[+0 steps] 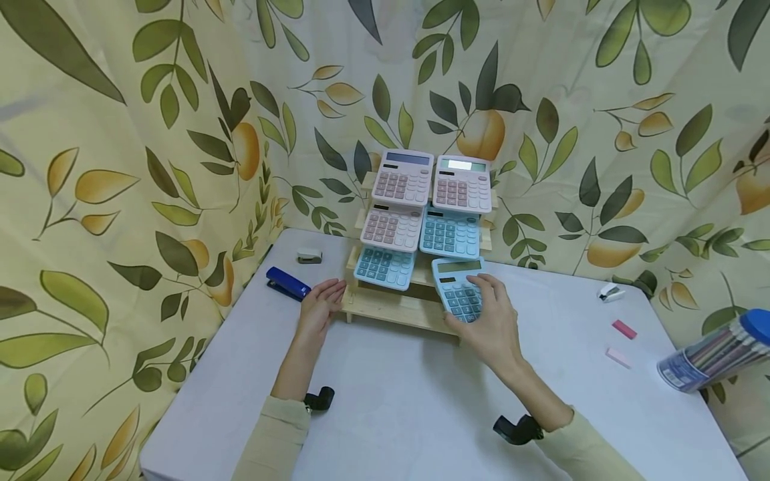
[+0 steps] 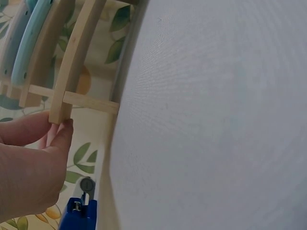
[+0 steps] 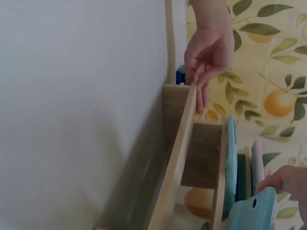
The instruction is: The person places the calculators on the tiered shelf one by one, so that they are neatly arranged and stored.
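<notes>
My right hand (image 1: 494, 327) grips a blue calculator (image 1: 460, 294) by its edges, over the right side of a stepped wooden rack (image 1: 397, 308). The calculator's display end is tilted up, and its lower right part is hidden by the hand. At the rack's left end, my left hand (image 2: 33, 163) pinches the tip of the bottom wooden board (image 2: 69, 72) between thumb and fingers. On the steps above lean two pink calculators (image 1: 403, 177) at the top, a pink one (image 1: 392, 227) and a blue one (image 1: 450, 234) in the middle, and another blue calculator (image 1: 385, 267) lower left.
Left of the rack lie a blue stapler (image 1: 289, 284) and a small white stapler (image 1: 309, 256). Toward the right are a small white item (image 1: 611, 292), a dark pink eraser (image 1: 624, 329), a pale pink one (image 1: 618, 358) and a blue-lidded tub of pencils (image 1: 712, 357). Patterned curtain (image 1: 553, 220) borders the table.
</notes>
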The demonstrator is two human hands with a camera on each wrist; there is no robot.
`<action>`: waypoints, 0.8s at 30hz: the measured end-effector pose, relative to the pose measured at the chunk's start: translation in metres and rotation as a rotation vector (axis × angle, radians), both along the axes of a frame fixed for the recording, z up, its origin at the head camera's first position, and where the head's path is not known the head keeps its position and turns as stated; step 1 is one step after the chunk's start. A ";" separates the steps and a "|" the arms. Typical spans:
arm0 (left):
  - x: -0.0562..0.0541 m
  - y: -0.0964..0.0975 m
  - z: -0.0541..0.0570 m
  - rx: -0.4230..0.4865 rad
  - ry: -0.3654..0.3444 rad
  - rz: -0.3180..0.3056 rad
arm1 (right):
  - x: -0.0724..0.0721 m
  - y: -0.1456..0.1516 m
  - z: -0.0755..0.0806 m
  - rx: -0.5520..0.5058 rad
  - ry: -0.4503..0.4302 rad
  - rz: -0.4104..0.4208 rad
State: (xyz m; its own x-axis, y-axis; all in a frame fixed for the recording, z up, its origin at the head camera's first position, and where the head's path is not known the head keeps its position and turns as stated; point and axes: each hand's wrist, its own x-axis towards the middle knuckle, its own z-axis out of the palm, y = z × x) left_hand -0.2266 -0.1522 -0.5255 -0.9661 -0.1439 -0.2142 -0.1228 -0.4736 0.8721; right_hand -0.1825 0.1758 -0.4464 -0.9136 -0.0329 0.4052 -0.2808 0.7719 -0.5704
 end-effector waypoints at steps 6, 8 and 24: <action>-0.001 0.000 -0.001 -0.005 -0.001 -0.003 | -0.001 -0.012 0.000 -0.003 0.016 0.023; -0.001 0.000 -0.001 -0.006 -0.002 -0.004 | -0.002 -0.016 0.000 -0.005 0.019 0.030; 0.000 -0.001 0.000 -0.012 -0.007 -0.013 | -0.033 -0.040 -0.021 0.009 0.113 -0.073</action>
